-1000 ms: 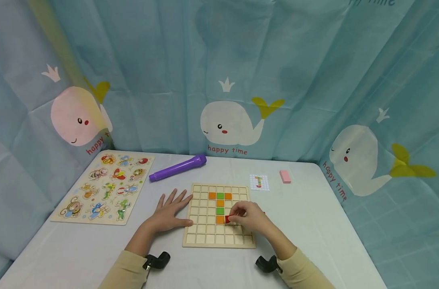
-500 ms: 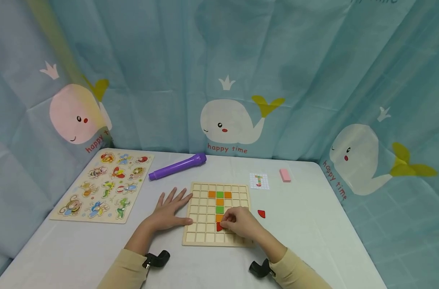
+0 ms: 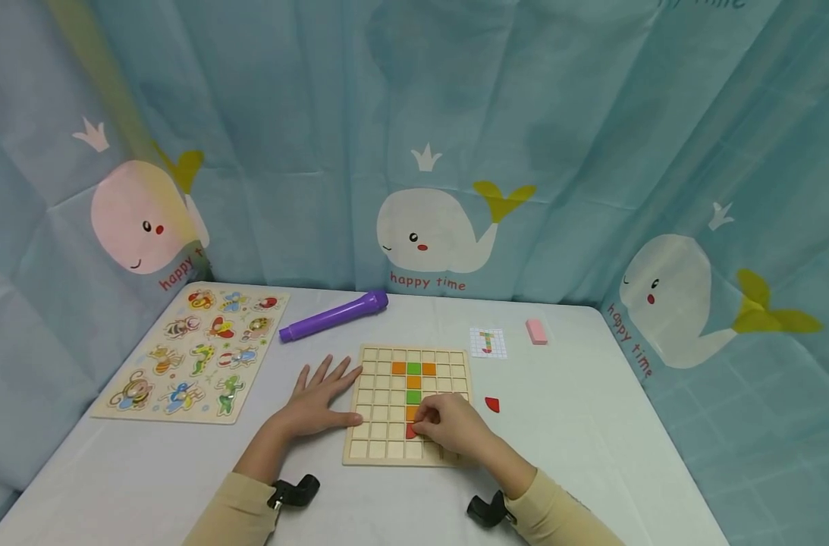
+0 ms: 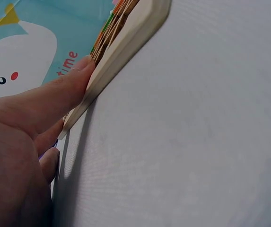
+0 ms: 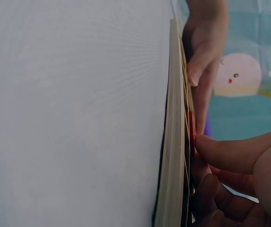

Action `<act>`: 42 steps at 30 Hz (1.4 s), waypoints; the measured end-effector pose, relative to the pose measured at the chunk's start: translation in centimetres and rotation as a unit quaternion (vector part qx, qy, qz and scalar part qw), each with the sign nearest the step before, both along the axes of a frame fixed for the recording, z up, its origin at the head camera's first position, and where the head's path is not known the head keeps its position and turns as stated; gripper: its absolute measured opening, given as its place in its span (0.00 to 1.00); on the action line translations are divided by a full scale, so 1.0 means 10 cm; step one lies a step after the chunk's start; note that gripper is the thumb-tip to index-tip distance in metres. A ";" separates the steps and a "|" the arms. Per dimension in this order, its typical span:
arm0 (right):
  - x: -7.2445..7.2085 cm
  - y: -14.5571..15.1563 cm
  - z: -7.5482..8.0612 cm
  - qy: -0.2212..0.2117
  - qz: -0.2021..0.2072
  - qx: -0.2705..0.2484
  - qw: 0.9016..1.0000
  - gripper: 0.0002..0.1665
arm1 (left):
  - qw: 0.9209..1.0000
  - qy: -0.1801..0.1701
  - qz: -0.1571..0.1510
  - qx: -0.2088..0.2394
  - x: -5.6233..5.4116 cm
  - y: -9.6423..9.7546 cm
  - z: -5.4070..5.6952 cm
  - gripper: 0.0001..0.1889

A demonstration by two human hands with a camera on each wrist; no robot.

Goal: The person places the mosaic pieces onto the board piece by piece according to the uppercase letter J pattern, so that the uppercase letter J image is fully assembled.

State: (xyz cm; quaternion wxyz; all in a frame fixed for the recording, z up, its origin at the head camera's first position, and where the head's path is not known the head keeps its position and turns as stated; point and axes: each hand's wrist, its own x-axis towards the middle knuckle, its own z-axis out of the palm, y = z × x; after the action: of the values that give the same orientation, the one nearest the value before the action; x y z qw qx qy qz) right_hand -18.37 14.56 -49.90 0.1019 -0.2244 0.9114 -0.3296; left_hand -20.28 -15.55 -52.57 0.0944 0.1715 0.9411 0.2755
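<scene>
A pale wooden grid board point(image 3: 378, 432) lies on the table with orange and green square tiles point(image 3: 414, 382) set in a T-like row and column. My right hand point(image 3: 455, 428) pinches a small red quarter-round tile point(image 3: 410, 431) between thumb and fingers, in the cell just under the column's lowest orange tile. In the right wrist view the red tile point(image 5: 191, 125) sits at the board's surface, with the thumb tip at it. My left hand point(image 3: 318, 403) lies with fingers spread at the board's left edge. The left wrist view has its thumb point(image 4: 81, 71) on the frame.
A second red quarter-round tile point(image 3: 492, 405) lies right of the board. Behind it are a small pattern card point(image 3: 488, 343) and a pink block point(image 3: 536, 331). A purple tube point(image 3: 334, 316) and an insect-picture puzzle board point(image 3: 175, 379) lie to the left. A curtain point(image 3: 305, 212) hangs behind the table.
My right hand has brought the red tile left and toward me, from beside the lowest orange tile to the cell below it. The second red tile has come into view. My left hand stays put.
</scene>
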 end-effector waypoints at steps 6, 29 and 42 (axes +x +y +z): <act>-0.04 0.08 0.06 -0.001 -0.009 0.000 1.000 0.06 | 1.000 0.001 -0.001 0.004 0.01 0.01 0.02 0.51; -0.11 0.77 0.19 0.003 -0.152 -0.006 0.988 0.07 | 1.000 0.006 -0.001 0.000 0.00 0.01 -0.03 0.51; -0.11 1.05 0.16 0.017 -0.196 0.031 0.980 0.10 | 1.000 0.007 0.000 -0.002 -0.02 0.01 -0.04 0.52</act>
State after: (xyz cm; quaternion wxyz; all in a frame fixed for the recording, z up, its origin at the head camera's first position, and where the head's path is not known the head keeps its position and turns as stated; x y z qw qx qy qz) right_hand -19.44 25.07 -48.32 0.0269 -0.0439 0.9489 -0.3113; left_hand -20.43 -15.44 -52.95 0.0879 0.1736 0.9423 0.2725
